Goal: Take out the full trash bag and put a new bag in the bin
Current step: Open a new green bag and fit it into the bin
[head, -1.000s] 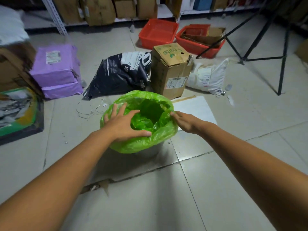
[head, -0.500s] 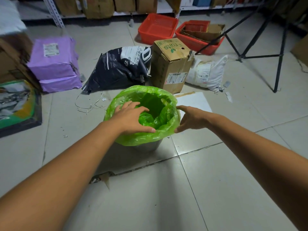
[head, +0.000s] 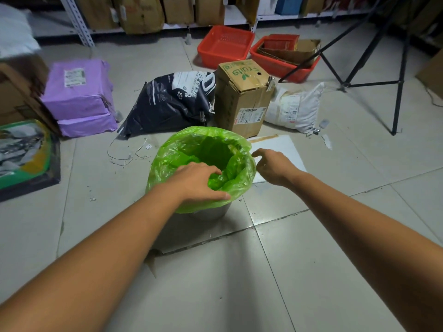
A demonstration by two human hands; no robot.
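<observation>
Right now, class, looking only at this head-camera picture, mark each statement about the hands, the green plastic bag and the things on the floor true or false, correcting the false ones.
1. The translucent green plastic bag is draped over the rim of the grey bin. True.
2. The left hand rests on the bag's near edge. True.
3. The right hand grips a red basket. False: it is beside the bag's right edge, holding nothing visible.
4. The brown cardboard box stands in front of the bin. False: it stands behind it.
5. Two red plastic baskets sit near the shelving. True.
</observation>
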